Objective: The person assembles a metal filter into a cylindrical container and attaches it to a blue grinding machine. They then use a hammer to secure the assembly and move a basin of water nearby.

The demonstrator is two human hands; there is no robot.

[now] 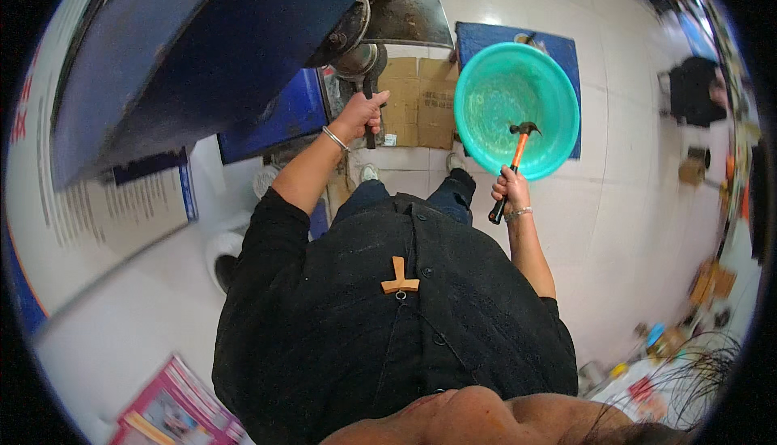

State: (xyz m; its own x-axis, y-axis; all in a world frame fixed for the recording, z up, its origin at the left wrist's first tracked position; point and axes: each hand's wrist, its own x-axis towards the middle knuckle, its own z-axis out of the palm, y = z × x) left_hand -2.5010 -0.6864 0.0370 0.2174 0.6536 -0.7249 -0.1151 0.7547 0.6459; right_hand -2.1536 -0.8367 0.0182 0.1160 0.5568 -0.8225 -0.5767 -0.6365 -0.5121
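My right hand (511,188) is wrapped round the handle of a claw hammer (520,150). The handle is orange and black, and the dark steel head points away from me over the near part of a round green basin (473,113). Light glints in the bottom of the basin; I cannot make out what is in it. My left hand (361,116) grips a dark metal handle (371,138), whose ends show above and below the fingers. Just beyond stands a worn metal machine part (354,61) with a round flange.
A large blue machine housing (235,48) fills the upper left, with a dark metal chute (409,8) beside it. Flattened cardboard (417,101) lies on the tiled floor between my feet and the machine. The basin rests over a blue board (558,48). Boxes (712,281) line the right side.
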